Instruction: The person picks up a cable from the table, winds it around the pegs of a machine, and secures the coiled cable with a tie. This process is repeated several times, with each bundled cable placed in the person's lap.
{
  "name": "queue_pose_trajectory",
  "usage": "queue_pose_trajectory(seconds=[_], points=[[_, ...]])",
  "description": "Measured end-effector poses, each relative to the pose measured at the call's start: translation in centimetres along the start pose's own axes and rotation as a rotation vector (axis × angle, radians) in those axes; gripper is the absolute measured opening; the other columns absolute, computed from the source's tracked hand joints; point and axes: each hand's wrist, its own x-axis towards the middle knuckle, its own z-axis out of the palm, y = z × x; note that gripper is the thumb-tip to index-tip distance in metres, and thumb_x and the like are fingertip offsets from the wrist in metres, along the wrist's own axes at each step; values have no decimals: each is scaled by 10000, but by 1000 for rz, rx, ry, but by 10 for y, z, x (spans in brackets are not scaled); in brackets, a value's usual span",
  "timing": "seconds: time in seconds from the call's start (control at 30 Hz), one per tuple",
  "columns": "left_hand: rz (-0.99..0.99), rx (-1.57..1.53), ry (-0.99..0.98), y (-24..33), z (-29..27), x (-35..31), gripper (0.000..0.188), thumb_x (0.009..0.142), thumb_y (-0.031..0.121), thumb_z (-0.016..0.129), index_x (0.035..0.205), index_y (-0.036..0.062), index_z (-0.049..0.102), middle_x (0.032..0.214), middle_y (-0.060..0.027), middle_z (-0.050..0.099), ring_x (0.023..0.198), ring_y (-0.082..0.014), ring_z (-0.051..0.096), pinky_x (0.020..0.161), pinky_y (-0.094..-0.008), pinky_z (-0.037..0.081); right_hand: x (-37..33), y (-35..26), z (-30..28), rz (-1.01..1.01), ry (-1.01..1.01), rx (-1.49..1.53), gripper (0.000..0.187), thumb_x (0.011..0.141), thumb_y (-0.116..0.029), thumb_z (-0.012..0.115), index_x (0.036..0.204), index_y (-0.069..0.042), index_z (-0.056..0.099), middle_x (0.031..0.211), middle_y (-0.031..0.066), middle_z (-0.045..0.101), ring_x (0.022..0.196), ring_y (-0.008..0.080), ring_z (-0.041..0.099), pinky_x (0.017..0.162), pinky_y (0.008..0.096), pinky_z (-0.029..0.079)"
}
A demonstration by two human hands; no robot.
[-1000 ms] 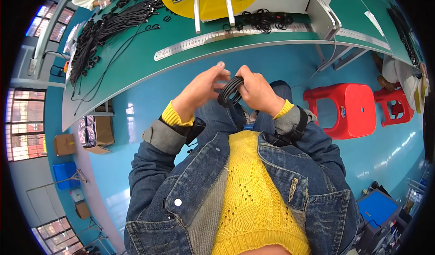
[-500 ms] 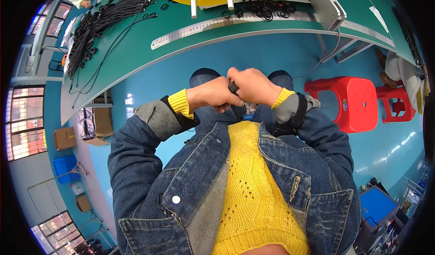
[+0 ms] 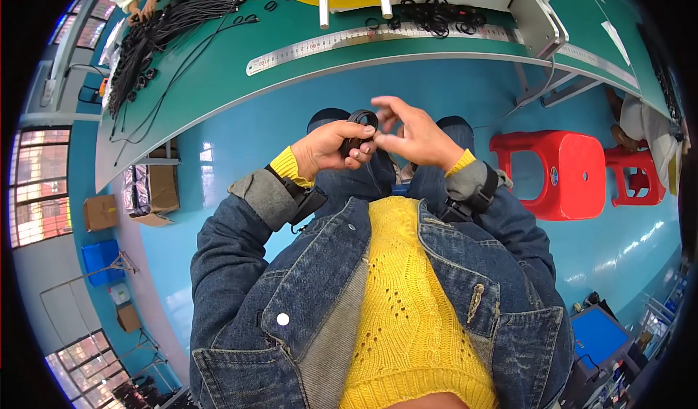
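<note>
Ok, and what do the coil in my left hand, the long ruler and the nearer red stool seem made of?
Coil: probably rubber- or plastic-sheathed cable, going by its smooth black loops; any core is hidden.
Ruler: likely metal, satin, judging by its silvery-grey face.
Nearer red stool: probably moulded plastic, slightly glossy, with even colour and rounded edges.

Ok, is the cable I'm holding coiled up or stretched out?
Coiled up: the cable shows as a small black loop of stacked turns, gripped in your left hand.
</note>
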Motion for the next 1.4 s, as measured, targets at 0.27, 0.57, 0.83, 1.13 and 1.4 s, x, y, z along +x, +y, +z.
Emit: queue_pose_trajectory(seconds=[0.27, 0.57, 0.83, 1.13, 1.4], points=[[414, 60, 281, -14, 42, 16, 208, 813, 201, 610, 960, 64, 557, 872, -54, 591, 789, -162, 577, 699, -310, 490, 9, -1, 21, -236, 206, -331, 864, 560, -317, 765, 1235, 23, 347, 1176, 209, 463, 1074, 353, 484, 883, 382, 418], [435, 40, 287, -13, 42, 12, 214, 815, 231, 617, 972, 98, 558, 893, -52, 593, 823, -170, 575, 701, -327, 486, 14, -4, 17, -282, 139, -391, 808, 563, -334, 765, 1186, 26, 397, 1125, 216, 480, 1050, 350, 495, 864, 392, 424], [531, 92, 203, 12, 29, -12, 191, 831, 230, 602, 942, 102, 514, 755, -13, 497, 666, -108, 461, 554, -228, 393, 104, -18, -44, -171, 630, -799, 214, 737, -232, 621, 869, -64, 623, 895, 145, 570, 871, 326, 555, 707, 391, 476], [717, 103, 94, 23, 25, -24, 168, 833, 207, 595, 921, 98, 503, 733, -9, 462, 638, -96, 407, 500, -216, 341, 126, -11, -32, -262, 658, -817, 178, 755, -187, 603, 762, -10, 620, 731, 112, 605, 657, 250, 599, 590, 363, 486], [715, 283, 387, 5, 47, -7, 161, 810, 161, 607, 913, 60, 535, 697, -7, 500, 594, -87, 437, 480, -220, 364, 34, -33, -1, 8, 208, 481, 148, 855, -123, 550, 799, 0, 609, 735, -9, 586, 679, 62, 506, 624, 231, 432]])
